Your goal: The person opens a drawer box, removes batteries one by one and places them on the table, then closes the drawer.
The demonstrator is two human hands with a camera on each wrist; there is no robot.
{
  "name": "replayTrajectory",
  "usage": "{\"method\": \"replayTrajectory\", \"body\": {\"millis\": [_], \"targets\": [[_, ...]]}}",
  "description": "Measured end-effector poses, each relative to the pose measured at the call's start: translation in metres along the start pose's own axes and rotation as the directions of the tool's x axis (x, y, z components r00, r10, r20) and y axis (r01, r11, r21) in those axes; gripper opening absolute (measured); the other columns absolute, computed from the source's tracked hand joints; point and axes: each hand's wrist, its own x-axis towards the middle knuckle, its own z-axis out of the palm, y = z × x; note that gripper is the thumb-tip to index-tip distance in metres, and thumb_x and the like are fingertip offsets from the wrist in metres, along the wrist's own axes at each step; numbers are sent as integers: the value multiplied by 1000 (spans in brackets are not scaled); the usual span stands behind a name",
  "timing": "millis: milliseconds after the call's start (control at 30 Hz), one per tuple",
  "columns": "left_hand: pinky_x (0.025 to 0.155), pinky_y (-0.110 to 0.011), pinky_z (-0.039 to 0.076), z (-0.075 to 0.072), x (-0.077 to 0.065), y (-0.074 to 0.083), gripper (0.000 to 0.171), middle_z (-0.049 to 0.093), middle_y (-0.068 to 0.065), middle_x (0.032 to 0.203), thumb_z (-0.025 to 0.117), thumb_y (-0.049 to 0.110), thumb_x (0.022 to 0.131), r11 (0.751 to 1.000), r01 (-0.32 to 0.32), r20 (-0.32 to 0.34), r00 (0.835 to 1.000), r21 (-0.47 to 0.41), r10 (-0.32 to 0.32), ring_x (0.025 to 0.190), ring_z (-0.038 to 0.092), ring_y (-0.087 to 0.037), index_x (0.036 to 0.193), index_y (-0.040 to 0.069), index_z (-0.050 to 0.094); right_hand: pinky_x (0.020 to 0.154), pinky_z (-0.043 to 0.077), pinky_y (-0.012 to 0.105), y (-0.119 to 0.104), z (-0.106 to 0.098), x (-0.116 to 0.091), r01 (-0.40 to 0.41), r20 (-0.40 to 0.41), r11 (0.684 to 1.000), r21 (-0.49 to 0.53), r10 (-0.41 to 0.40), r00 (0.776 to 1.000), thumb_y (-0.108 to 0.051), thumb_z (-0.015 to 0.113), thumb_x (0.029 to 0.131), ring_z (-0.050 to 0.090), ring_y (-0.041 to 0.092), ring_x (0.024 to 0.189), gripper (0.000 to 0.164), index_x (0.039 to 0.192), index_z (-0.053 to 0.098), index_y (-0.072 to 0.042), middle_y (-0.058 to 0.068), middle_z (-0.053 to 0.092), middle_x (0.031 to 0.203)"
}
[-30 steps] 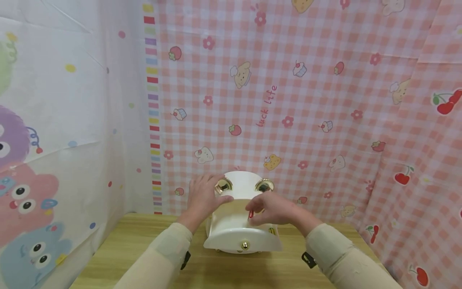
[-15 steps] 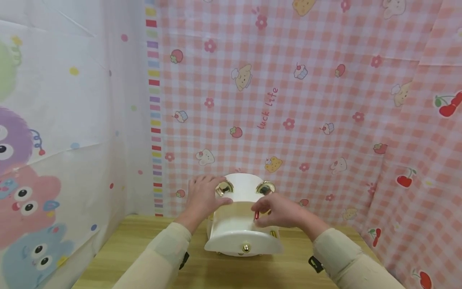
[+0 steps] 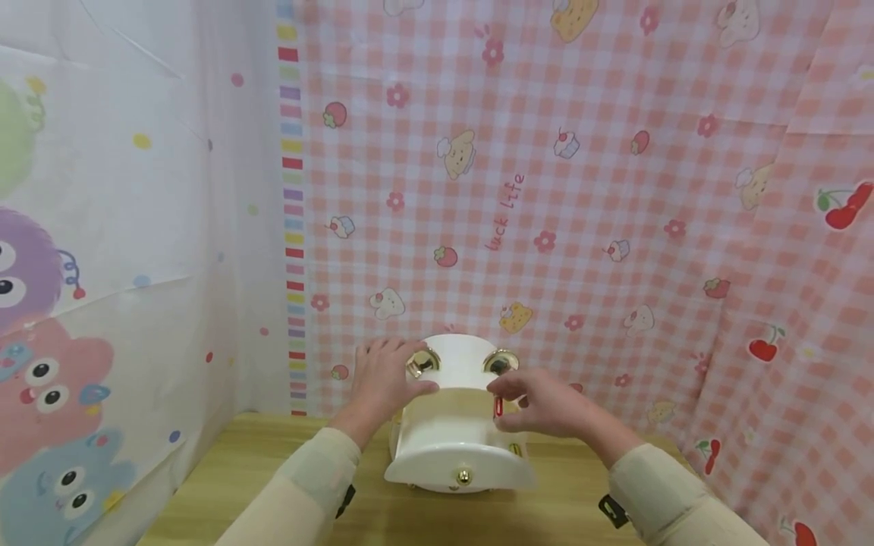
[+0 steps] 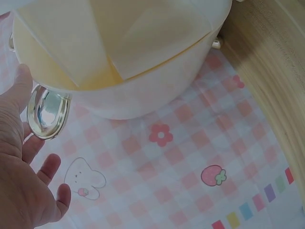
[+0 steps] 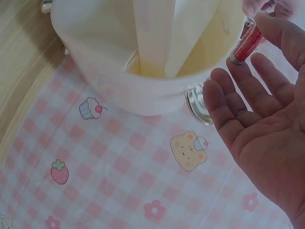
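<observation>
A white rounded container (image 3: 430, 464) with a cream-coloured interior stands on the table, a gold knob (image 3: 464, 476) on its curved front panel. My left hand (image 3: 384, 379) holds its left side: the thumb lies at the rim and fingers reach behind a gold handle (image 4: 47, 112). The lower fingers curl loosely in the air in the left wrist view. At the container's right edge, my right hand (image 3: 549, 408) pinches a small red battery (image 5: 248, 44) with a silver end. A second gold handle (image 3: 501, 362) is behind that hand.
The wood-grain table (image 3: 273, 485) spreads around the container. Close behind rises a pink checked cloth (image 3: 601, 288), with a white printed cloth (image 3: 157, 318) hanging at the left. White panels (image 5: 155, 38) divide the container's inside.
My right hand has moved right with the battery, from over the container's middle to its right edge. The left hand stays at the left side. The head view has shifted slightly.
</observation>
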Motion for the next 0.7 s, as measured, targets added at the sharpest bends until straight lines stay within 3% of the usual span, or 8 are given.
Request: {"method": "replayTrajectory", "body": {"millis": [367,700], "targets": [[115,-60,40,1,-1,-1,77,70,-3,141,85,64,80,1000,6,7,1000,3,-6,136,58,-36,146,31,65,106,58,55,11,-8,-11,-83,-88,996,33,86,992,-19,84,89,68,38,126,60,143,64,-1,17,71,138],[113,-58,41,2,-1,-1,76,71,-3,138,86,64,79,1000,-12,-13,1000,4,12,134,59,-35,144,30,67,107,58,55,26,-14,-19,-93,-156,994,-52,84,984,-16,84,87,70,35,125,57,142,67,-9,13,75,133]]}}
